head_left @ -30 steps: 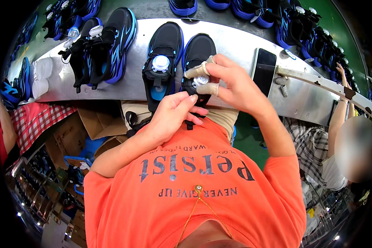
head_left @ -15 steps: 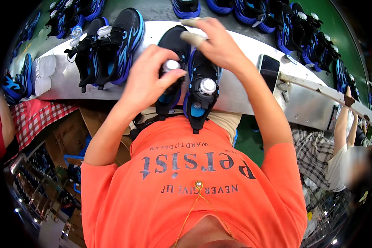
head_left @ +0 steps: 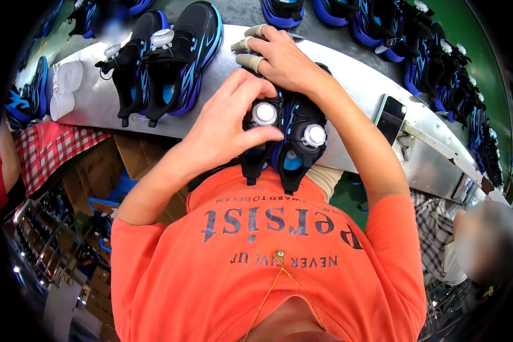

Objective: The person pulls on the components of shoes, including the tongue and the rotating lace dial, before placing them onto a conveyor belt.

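Observation:
Two black running shoes with blue-purple soles stand side by side at the bench's near edge, heels toward me. My left hand point(head_left: 222, 117) is curled over the left shoe point(head_left: 259, 151), thumb and forefinger bent around its white round dial point(head_left: 264, 114) with a gap. The right shoe point(head_left: 305, 114) carries a similar white dial point(head_left: 314, 135). Across the toe area lies my right hand point(head_left: 282, 60), its fingers stretched out leftward and slightly apart, beige covers on several fingertips. It hides most of the left shoe's toe.
Another pair of matching shoes point(head_left: 182, 62) stands on the metal bench point(head_left: 347, 125) to the left, beside white plastic pieces point(head_left: 66, 91). A phone point(head_left: 390, 118) lies at the right. More shoes point(head_left: 376, 28) line the far surface. People sit on both sides.
The two shoes are nearer my body and slightly further right. My left hand has moved with them. My right hand's fingers reach further left across the toes. The view has shifted a little.

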`<act>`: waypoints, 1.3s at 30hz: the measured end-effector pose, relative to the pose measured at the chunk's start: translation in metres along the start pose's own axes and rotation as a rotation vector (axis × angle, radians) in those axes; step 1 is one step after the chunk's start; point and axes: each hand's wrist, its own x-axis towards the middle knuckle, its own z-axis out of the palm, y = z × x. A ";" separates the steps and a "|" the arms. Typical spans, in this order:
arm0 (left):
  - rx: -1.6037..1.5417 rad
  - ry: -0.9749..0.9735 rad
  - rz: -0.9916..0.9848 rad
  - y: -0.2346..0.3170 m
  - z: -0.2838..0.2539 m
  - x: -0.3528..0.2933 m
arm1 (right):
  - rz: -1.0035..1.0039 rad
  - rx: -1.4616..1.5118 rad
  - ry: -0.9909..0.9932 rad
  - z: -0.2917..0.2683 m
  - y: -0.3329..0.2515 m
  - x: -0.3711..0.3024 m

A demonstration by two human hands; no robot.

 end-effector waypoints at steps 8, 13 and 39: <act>-0.039 -0.048 0.087 -0.009 -0.006 0.006 | -0.037 0.038 0.015 0.001 0.004 0.004; -0.042 0.180 0.011 -0.007 0.011 -0.007 | -0.029 0.061 0.002 -0.001 0.002 0.003; 0.135 -0.104 0.310 0.038 -0.053 0.002 | -0.159 -0.766 0.465 -0.088 0.021 0.032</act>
